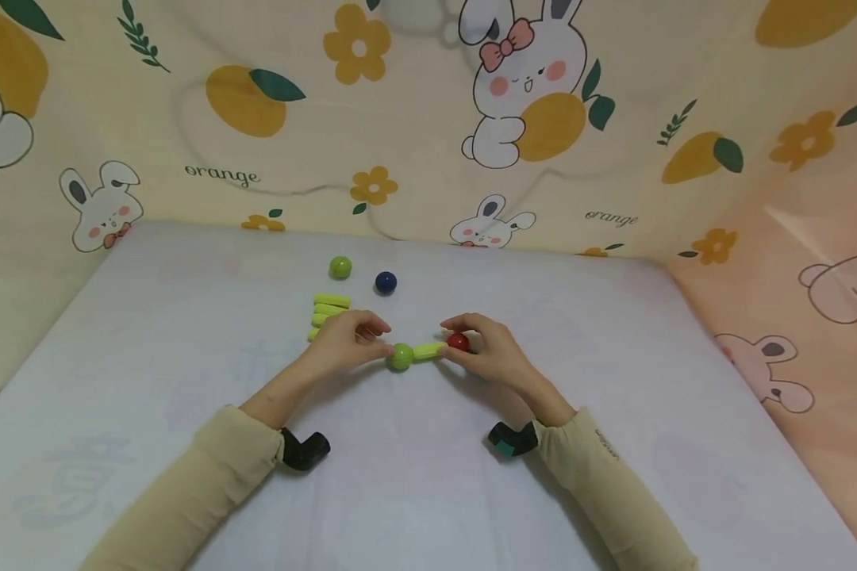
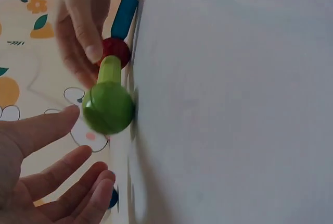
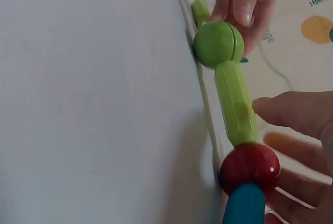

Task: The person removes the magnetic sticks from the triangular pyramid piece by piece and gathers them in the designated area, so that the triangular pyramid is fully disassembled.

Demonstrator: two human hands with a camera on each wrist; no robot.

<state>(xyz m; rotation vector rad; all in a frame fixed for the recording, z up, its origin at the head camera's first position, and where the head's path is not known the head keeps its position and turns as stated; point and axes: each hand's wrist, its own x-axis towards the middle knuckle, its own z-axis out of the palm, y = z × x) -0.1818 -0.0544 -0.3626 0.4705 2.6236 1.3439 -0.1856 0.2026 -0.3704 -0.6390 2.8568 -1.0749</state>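
A green ball [image 1: 401, 357], a light green ribbed rod [image 1: 428, 350] and a red ball [image 1: 459, 342] lie joined in a row on the table. A blue rod [image 2: 125, 16] extends from the red ball's other side; the right hand hides it in the head view. My left hand [image 1: 350, 341] is beside the green ball, fingers spread and thumb tip close to it, holding nothing. Around the red ball end hovers my right hand [image 1: 489, 349], its thumb [image 3: 265, 110] at the light green rod's side and its other fingers loosely bent behind; no firm grip shows.
Several light green rods [image 1: 332, 300] lie beyond the left hand, partly covered by it. Farther back stand a loose green ball [image 1: 340, 267] and a dark blue ball [image 1: 386, 282]. A patterned cloth [image 1: 428, 119] rises behind the white table [image 1: 400, 492].
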